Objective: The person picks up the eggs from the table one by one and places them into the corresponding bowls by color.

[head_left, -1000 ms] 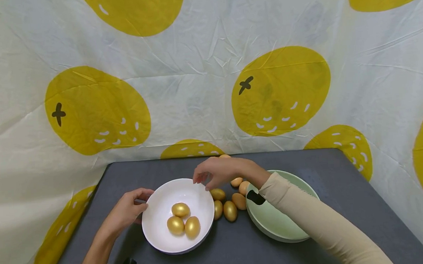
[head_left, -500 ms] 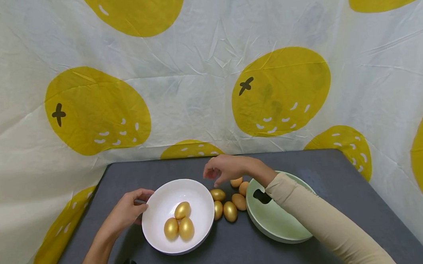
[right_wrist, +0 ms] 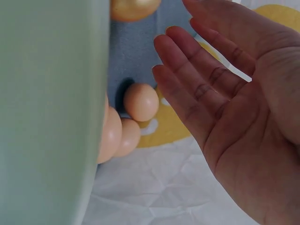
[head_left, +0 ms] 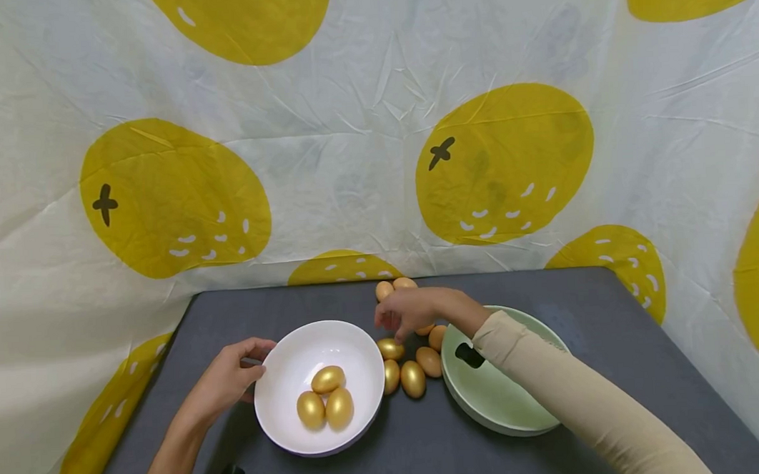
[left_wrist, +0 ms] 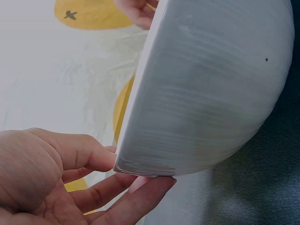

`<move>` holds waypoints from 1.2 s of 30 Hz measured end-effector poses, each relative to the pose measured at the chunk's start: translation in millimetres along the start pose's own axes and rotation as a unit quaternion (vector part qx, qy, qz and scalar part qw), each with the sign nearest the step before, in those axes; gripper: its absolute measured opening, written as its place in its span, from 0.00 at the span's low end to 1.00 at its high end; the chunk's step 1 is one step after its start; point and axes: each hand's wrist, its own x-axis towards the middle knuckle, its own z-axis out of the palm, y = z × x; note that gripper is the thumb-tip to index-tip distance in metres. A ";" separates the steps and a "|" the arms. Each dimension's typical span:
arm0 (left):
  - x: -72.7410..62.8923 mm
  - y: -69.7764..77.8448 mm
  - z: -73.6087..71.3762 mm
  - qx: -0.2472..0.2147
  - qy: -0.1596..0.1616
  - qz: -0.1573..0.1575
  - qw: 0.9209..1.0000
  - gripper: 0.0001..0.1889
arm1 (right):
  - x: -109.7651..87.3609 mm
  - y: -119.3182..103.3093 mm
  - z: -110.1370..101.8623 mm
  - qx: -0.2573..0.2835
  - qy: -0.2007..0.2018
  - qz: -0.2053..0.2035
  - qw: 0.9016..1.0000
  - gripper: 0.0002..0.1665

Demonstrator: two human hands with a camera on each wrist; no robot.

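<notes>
My left hand (head_left: 235,370) holds the rim of a white bowl (head_left: 273,414) from its left side. In the left wrist view, its thumb is at the lip and its fingers (left_wrist: 136,201) touch the outer wall. Three golden eggs (head_left: 327,379) lie together inside. Just right of this bowl, my right hand (head_left: 415,310) hovers near a golden egg (head_left: 392,349) on the table. The right wrist view shows bent, spread fingers (right_wrist: 180,84) with nothing held. Two more golden eggs, one being (head_left: 413,380), sit just in front.
A pale green bowl (head_left: 491,403) stands to the right, partly under my right forearm. Between the bowls are brown eggs, including one brown egg (head_left: 429,362); others lie at the back, such as this light egg (head_left: 384,290). A patterned cloth (head_left: 350,160) hangs behind the grey table (head_left: 242,312).
My right hand has drawn back rightward from the white bowl's rim to over the golden eggs outside. The three eggs inside have rolled a little. My left hand stays put.
</notes>
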 end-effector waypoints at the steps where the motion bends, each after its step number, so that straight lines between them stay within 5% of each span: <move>1: 0.2 -0.2 0.0 0.001 0.000 0.000 1.000 0.21 | 0.8 0.2 0.9 0.002 -0.003 0.002 1.000 0.22; 11: 0.8 0.0 0.6 0.005 0.000 -0.003 1.000 0.21 | 13.5 0.6 10.1 -0.066 -0.015 0.011 0.998 0.22; 36: -0.7 -0.8 1.8 0.003 0.005 -0.005 1.000 0.20 | 33.4 -5.4 18.4 -0.114 -0.041 0.072 0.990 0.18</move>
